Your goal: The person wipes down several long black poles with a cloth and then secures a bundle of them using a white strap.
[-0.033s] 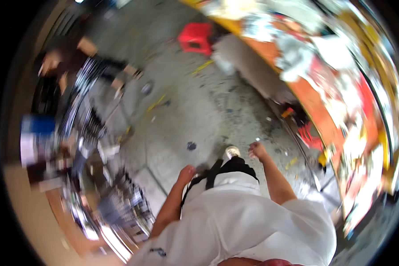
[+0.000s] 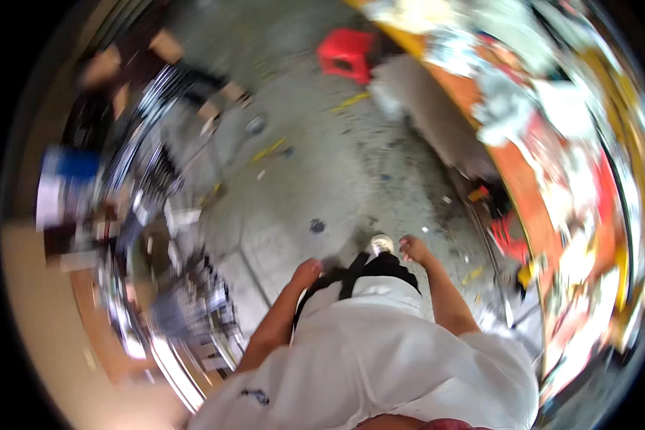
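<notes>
My left hand hangs beside my left hip, next to the black trousers. Its back is toward me and blur hides its fingers, so whether it is closed cannot be told. In front of my right thigh is my right hand, its fingers loosely bent and a little apart, with nothing seen in them. Neither hand touches any object that I can see. Below them a light shoe shows on the grey concrete floor.
On the right runs a long orange table heaped with bags and cloth. A red stool stands ahead, and a red basket-like thing sits by the table's edge. At left, a person sits beside blurred metal racks.
The surroundings have shifted slightly in view: the red stool and the seated person now appear farther right. My hands stay at nearly the same places, with the right one slightly nearer my body.
</notes>
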A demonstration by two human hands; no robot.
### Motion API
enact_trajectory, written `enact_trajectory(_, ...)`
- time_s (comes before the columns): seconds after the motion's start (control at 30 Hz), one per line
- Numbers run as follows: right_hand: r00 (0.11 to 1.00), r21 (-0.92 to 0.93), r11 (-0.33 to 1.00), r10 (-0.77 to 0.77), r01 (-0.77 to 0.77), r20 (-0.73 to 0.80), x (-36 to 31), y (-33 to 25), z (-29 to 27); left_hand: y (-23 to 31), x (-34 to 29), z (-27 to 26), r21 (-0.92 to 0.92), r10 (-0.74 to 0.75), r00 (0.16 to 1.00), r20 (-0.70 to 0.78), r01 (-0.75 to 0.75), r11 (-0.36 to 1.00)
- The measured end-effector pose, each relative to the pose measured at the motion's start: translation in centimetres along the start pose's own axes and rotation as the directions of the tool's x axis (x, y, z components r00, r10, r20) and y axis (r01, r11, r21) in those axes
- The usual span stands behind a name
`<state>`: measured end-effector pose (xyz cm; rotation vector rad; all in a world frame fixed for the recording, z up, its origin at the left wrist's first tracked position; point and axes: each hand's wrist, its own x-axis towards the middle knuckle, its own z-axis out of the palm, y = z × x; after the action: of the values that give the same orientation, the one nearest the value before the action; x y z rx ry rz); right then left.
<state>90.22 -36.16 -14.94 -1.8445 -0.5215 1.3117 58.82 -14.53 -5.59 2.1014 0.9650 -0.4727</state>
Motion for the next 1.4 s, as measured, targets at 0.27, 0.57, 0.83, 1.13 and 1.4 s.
enact_trajectory(0.27,0.955,-0.661,0.726,0.021,0.188,0.295,5.6,-5.7,2.0,-4.2,-6.8,2.2,-0.471,-0.322,0.89,-0.324,0.143,0.87)
enact_trajectory(0.57,0.883,-0.745,0.593,0.118,0.305,0.455,15.9,-12.1,13.6,-14.5,-19.2,15.6,-0.962,-0.88,0.475,-0.028,0.225,0.152)
enact_trajectory(0.83,0.583,-0.538,0.457,0.049,0.709,0.811,10.2,-22.0,42.9,-23.9,-28.2,20.0,-0.979,-0.954,0.285,0.088,-0.149,-0.135)
enact_trajectory(1.13,0.611,-0.604,0.691,0.293,0.397,0.736,6.3,-32.7,61.3,-25.5,-34.0,25.4,-0.88,-0.89,0.227,0.395,-0.185,-0.438)
enact_trajectory(1.4,0.721,-0.469,0.842,0.149,0.267,0.676,17.8,-40.2,74.7,-25.9,-30.6,19.5,-0.783,-0.852,0.233,0.469,-0.335,-0.524)
